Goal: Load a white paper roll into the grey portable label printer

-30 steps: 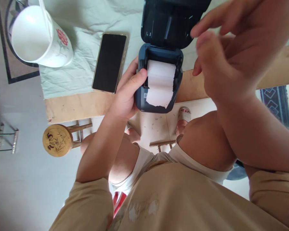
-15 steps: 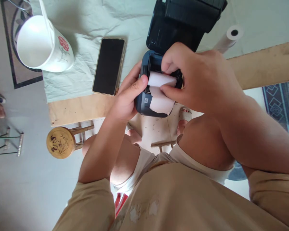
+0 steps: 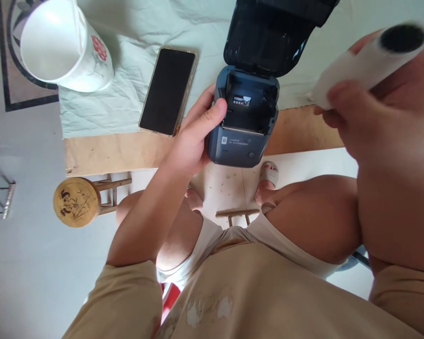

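One dark blue, box-shaped plastic printer [image 3: 248, 115] with one raised black plastic lid [image 3: 266, 40]. One bare left hand [image 3: 199, 129] at the printer's left side and one bare right hand [image 3: 388, 101] to its right, two in all. One white cylindrical roll [image 3: 360, 69], also to its right. Left of the printer: one black-screened rectangular phone [image 3: 168, 91], one white flower-printed cup [image 3: 88, 61], one round yellowish wooden stool [image 3: 77, 202].

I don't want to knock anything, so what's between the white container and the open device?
In the head view, the phone lies on the cloth between them; then comes the left hand, gripping the device.
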A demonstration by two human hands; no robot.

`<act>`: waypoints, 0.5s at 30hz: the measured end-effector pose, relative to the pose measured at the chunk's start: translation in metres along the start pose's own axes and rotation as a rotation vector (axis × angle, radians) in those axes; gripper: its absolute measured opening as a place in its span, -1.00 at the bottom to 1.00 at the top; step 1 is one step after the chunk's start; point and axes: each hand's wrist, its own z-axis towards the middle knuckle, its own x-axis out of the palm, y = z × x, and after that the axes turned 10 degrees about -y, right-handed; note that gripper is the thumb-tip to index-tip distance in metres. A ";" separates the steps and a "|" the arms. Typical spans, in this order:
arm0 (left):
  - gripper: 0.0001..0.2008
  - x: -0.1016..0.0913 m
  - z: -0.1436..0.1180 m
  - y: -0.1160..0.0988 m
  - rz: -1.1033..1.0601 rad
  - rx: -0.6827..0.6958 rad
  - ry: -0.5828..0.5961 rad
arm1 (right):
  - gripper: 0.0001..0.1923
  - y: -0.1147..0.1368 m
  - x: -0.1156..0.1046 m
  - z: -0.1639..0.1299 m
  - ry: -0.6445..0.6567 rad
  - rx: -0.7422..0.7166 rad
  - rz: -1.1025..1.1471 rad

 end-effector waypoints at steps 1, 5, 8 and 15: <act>-0.69 0.001 0.000 0.000 -0.006 -0.001 -0.004 | -0.75 -0.003 0.000 -0.003 0.011 -0.079 -0.104; -0.73 0.003 0.000 0.001 -0.047 0.019 -0.010 | -0.69 -0.010 -0.002 -0.007 0.088 -0.227 -0.454; -0.75 0.002 0.000 0.002 -0.055 0.011 0.001 | -0.61 -0.014 -0.001 -0.006 0.122 -0.198 -0.612; -0.75 0.005 -0.002 -0.001 -0.065 0.035 -0.012 | -0.47 -0.002 -0.007 -0.010 0.028 -0.246 -0.574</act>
